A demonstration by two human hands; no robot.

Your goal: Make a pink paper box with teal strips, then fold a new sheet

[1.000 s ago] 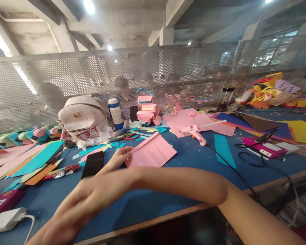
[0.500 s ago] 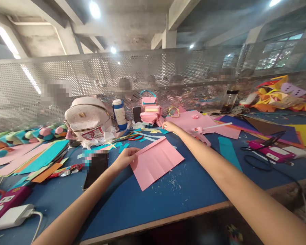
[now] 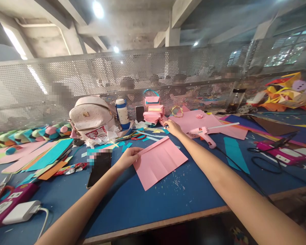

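My left hand (image 3: pixel 129 157) pinches the upper left corner of a creased pink sheet (image 3: pixel 160 163), whose top edge is folded over. The sheet lies on the blue table at a slant. My right hand (image 3: pixel 173 128) reaches past the sheet's far side, beside teal and yellow scraps, fingers bent; whatever lies between its fingertips is too small to tell. Just behind it are pink folded paper pieces (image 3: pixel 154 115). A pink glue gun (image 3: pixel 205 135) with a clear stick rests to its right.
A phone (image 3: pixel 100 170) lies left of the sheet. Behind stand a backpack (image 3: pixel 91 114), a bottle (image 3: pixel 122 114) and a mesh partition (image 3: pixel 97 75). Power strips (image 3: pixel 282 153) and cables are at both sides, and coloured paper stacks (image 3: pixel 49 154) spread leftward.
The view has shifted slightly, so most things appear farther right. My right hand has moved a little near the scraps. My left hand still holds the pink sheet.
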